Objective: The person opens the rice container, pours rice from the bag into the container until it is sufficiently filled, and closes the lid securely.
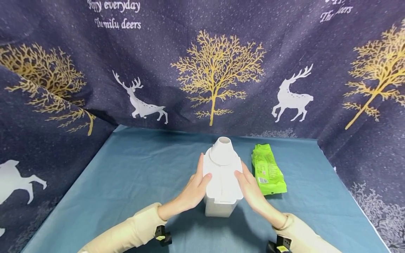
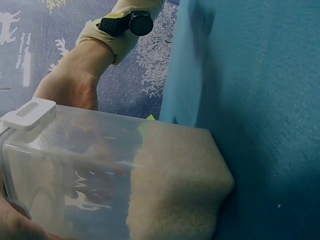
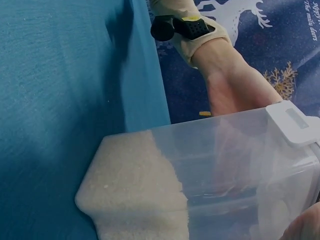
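A see-through plastic storage container (image 1: 218, 209) with a white lid (image 1: 223, 182) is in front of the person at mid-table. On the lid's far part is a white cone-shaped piece (image 1: 222, 151) with a round opening at its top. Pale, rice-like grains (image 2: 172, 190) fill the container's lower part in both wrist views. The left hand (image 1: 193, 189) grips the left side just under the lid, its thumb over the lid's edge. Opposite it, the right hand (image 1: 252, 185) grips the right side the same way. A white latch (image 3: 292, 122) shows on the lid's side.
To the right of the container lies a bright green packet (image 1: 269, 170) with printing and a barcode. Blue cloth (image 1: 148, 165) covers the table. A dark fabric backdrop (image 1: 196, 14) with deer and trees hangs behind it. One small pale speck (image 2: 279, 205) lies on the cloth.
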`<action>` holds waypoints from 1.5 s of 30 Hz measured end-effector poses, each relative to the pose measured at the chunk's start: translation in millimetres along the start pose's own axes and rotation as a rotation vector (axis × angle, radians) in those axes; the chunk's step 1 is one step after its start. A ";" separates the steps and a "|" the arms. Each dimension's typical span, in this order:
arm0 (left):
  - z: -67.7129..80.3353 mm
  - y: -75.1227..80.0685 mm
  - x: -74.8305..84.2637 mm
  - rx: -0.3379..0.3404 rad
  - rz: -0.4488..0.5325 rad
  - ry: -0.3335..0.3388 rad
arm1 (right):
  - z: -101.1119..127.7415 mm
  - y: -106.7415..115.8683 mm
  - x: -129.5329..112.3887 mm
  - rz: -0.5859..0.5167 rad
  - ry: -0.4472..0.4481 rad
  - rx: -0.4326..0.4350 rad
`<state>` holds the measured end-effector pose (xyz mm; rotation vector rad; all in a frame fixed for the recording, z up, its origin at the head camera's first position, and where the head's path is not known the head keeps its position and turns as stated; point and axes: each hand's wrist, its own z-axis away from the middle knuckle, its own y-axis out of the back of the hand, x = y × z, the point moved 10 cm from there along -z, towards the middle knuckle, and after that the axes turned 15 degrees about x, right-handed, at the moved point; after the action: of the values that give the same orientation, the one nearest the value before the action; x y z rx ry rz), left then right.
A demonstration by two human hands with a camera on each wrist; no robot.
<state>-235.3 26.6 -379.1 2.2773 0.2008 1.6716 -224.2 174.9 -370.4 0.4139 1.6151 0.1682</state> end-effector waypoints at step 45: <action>-76.4 -10.5 -24.1 0.028 0.039 0.072 | -76.0 -1.7 13.5 -0.104 -0.089 0.072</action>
<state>-314.5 42.0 -383.5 2.2567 0.1985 1.7831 -299.9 188.8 -376.4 0.3866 1.5544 0.0123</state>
